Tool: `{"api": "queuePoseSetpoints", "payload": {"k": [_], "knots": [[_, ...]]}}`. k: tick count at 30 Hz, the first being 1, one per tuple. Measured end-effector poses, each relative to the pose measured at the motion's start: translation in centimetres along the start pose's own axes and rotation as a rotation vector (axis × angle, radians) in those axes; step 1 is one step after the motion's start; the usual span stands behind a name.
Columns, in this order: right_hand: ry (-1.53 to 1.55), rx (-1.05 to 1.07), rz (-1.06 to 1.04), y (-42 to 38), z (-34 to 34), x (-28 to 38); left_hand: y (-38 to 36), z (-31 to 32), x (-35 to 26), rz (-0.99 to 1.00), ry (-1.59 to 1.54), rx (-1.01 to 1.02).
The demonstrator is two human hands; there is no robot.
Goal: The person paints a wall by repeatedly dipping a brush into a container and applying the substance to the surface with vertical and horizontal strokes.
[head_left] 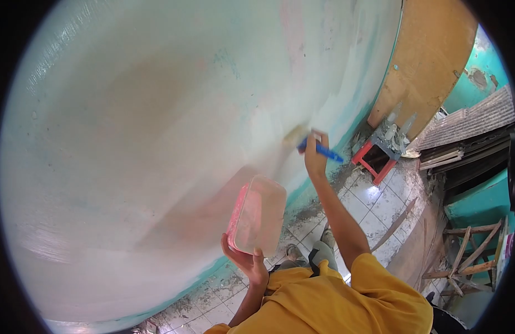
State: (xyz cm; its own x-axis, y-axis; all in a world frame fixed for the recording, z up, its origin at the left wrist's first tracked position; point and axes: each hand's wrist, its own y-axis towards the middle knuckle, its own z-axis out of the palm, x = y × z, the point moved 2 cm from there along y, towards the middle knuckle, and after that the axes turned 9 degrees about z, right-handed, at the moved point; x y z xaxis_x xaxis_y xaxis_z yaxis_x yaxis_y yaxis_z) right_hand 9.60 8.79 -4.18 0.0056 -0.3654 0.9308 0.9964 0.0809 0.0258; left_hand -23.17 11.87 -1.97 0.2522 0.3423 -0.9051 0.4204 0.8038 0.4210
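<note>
The biggest thing is the wall (157, 111), pale with turquoise patches, which fills the left and the middle. Below it lies the tiled floor (371, 225), covered with dirt and scraps. A brown board (421, 61) stands at the far right, and a rough wooden frame (469, 253) at the near right. Between them, close to the board, is a red and grey stool (386, 147) with bottles (408, 123) on it. In the middle, in front of the wall, a clear plastic container (260, 214) with pink marks is tilted; the left hand (249, 264) holds it from its near end. Farther and to the right, the right hand (316, 153) is closed around the blue handle of a brush (331, 154). Its bristles are blurred beside the wall; I cannot tell if they touch.
</note>
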Motion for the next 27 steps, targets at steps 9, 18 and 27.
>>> {"api": "queuePoseSetpoints", "payload": {"k": [9,18,27], "knots": [[0.252,0.175,-0.376,1.4,7.4,14.8,0.1,0.3,-1.0,0.012,0.024,-0.005],[0.031,0.000,0.145,-3.4,-0.7,-4.2,0.2,-0.2,-0.3,0.005,-0.014,-0.033],[0.257,0.230,-0.324,-0.7,7.9,14.6,0.4,0.1,-0.7,0.020,-0.025,-0.044]]}}
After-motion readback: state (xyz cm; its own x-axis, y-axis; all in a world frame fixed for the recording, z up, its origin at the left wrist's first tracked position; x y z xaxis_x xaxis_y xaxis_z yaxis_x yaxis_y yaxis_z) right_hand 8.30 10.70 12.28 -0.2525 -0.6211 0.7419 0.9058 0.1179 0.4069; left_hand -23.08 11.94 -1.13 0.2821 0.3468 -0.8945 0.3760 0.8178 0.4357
